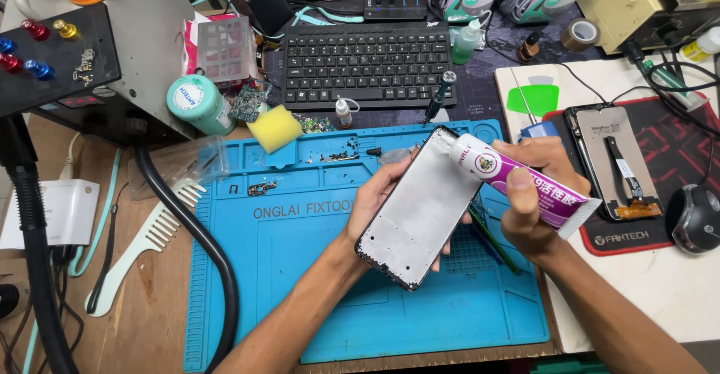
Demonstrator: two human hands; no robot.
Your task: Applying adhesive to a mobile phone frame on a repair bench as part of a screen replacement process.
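My left hand (373, 201) holds a black-rimmed phone frame (418, 209) from beneath, tilted over the blue repair mat (285, 269). The frame's pale inner face looks up at me. My right hand (534, 201) grips a white and purple glue tube (517, 183), with the tube's nozzle resting at the frame's upper right edge. A green tool lies on the mat under my right hand, mostly hidden.
A black keyboard (367, 63) sits behind the mat, with a yellow sponge (275, 127), small bottles and a screwdriver (439, 97) nearby. A phone screen part (615, 160) and a mouse (694, 218) lie on a red-black pad at right. A pale comb (142, 250) and black hose (202, 246) are at left.
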